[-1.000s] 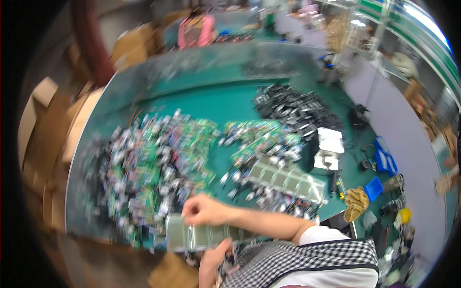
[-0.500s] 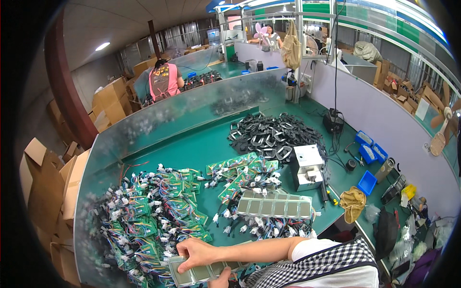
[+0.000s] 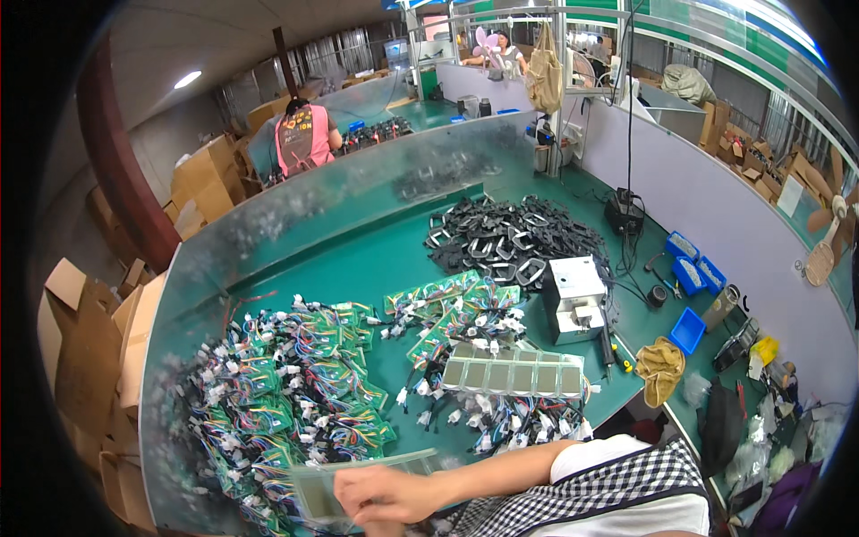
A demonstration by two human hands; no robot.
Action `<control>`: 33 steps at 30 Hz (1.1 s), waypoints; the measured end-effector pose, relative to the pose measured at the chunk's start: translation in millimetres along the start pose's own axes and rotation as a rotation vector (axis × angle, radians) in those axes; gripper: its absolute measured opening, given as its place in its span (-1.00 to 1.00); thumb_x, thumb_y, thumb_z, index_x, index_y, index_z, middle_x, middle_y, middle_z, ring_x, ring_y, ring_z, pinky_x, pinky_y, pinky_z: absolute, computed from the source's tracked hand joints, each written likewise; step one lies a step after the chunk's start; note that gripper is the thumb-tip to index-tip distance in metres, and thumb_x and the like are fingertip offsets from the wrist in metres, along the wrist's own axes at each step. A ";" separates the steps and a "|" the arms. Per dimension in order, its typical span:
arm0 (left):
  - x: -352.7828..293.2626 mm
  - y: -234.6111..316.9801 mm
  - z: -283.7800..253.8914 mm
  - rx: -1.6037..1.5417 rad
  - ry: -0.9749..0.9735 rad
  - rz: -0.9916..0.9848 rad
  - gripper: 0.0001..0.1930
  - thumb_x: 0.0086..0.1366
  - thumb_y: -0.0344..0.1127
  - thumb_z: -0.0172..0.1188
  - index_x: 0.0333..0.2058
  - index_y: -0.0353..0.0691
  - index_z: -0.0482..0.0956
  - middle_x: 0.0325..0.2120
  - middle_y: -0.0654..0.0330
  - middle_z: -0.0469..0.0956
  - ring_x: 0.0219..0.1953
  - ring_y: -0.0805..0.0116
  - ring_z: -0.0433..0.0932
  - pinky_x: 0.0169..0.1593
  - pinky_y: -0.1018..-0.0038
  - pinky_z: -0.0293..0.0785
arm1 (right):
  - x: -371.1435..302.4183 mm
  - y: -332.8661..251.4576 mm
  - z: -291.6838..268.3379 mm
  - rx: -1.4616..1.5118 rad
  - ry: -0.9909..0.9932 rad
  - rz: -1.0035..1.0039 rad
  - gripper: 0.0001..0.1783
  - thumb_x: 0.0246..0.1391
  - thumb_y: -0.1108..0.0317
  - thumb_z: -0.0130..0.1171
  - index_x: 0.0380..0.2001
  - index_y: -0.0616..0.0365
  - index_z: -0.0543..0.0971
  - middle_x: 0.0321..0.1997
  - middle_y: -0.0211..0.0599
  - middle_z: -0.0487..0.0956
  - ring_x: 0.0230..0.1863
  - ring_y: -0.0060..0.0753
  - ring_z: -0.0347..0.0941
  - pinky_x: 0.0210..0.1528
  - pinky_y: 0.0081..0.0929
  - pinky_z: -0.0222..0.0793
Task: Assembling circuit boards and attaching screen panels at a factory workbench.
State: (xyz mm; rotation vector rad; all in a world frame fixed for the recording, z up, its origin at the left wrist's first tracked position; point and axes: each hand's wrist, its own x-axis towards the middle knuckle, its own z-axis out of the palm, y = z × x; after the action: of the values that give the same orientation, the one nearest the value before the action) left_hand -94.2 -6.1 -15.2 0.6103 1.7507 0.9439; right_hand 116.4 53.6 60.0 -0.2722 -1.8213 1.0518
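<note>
My right hand is over a long strip of grey rectangular panels with pale greenish edges, close to the lower edge. Its fingers are curled and pressed together; what they pinch, if anything, is hidden, and the hand is slightly blurred. Of my left hand only a sliver of skin shows below the right one, with its fingers out of sight. A second such strip lies on a pile of wired boards. Left of the hands spreads a heap of green circuit boards with coloured wires and white connectors.
Black plastic frames are piled farther back, near a white boxy machine. Blue bins, a tan cloth and tools lie at right. A clear partition edges the green bench; a person in pink works beyond it.
My right hand has shifted slightly right and down and curled its fingers, no longer gripping the strip's end. The left hand has mostly dropped out of view. The strip looks paler.
</note>
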 end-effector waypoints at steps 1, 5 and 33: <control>-4.9 -1.8 -1.6 0.005 0.035 -0.013 -0.87 0.10 -0.45 0.04 -0.37 -0.34 0.49 -0.47 0.14 0.43 -0.44 0.37 0.39 -0.37 0.49 0.33 | -7.0 -2.2 -11.4 0.139 0.075 0.100 -0.87 -0.13 0.42 0.08 -0.58 0.18 0.34 -0.48 -0.29 0.30 -0.44 -0.32 0.28 -0.38 -0.45 0.21; -22.5 12.6 -7.3 0.664 0.195 0.629 -0.78 0.07 -0.48 0.03 -0.26 -0.30 0.49 -0.51 0.07 0.38 -0.46 0.24 0.39 -0.38 0.36 0.32 | -75.9 76.2 -56.1 -0.016 0.304 0.664 -0.83 -0.13 0.41 0.08 -0.47 0.22 0.32 -0.55 -0.19 0.41 -0.51 -0.21 0.38 -0.46 -0.41 0.31; -6.5 9.6 16.1 -1.150 -0.879 0.452 -0.38 0.21 -0.01 -0.18 0.14 -0.21 -0.06 0.11 -0.04 0.06 0.17 -0.02 -0.03 0.13 0.02 0.00 | -87.0 35.5 -105.1 0.880 0.546 0.712 -0.51 -0.20 0.45 0.19 -0.10 0.25 0.36 -0.12 -0.33 0.42 -0.16 -0.49 0.37 -0.09 -0.47 0.31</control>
State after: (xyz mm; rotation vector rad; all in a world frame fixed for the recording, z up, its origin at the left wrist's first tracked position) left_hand -77.1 -0.6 -6.6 0.4984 0.1540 1.4772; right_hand 237.7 80.2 -6.6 -0.6072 -0.6463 1.9265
